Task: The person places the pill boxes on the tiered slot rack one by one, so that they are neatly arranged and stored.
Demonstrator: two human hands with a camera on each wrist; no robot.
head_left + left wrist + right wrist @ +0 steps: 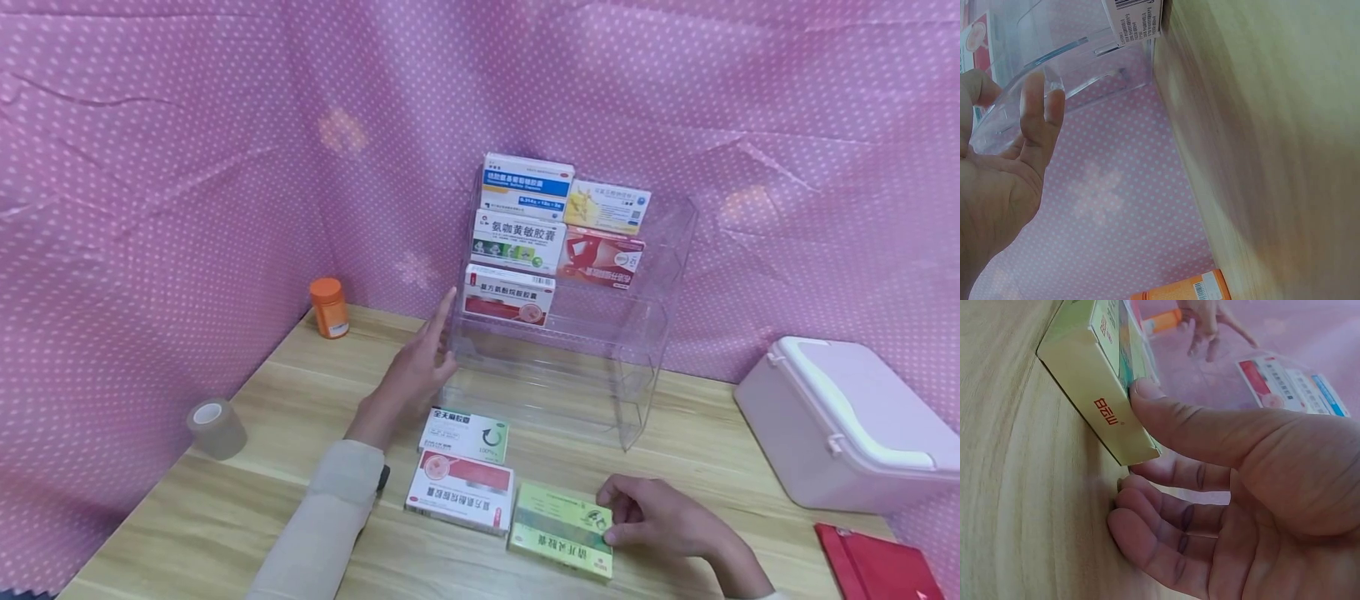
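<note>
The right hand (660, 517) pinches the green box (562, 529) at its edge, thumb on top. The left hand (416, 371) is open beside the clear rack (652, 333).

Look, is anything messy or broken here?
Nothing looks broken or spilled. Only the beige tape roll lies tipped on its side on the wooden table, and the clear plastic rack has bare lower shelves.

Left hand (417, 369) raised, fingers straight and spread. Right hand (655, 514) low, fingers curled, thumb pressing.
</note>
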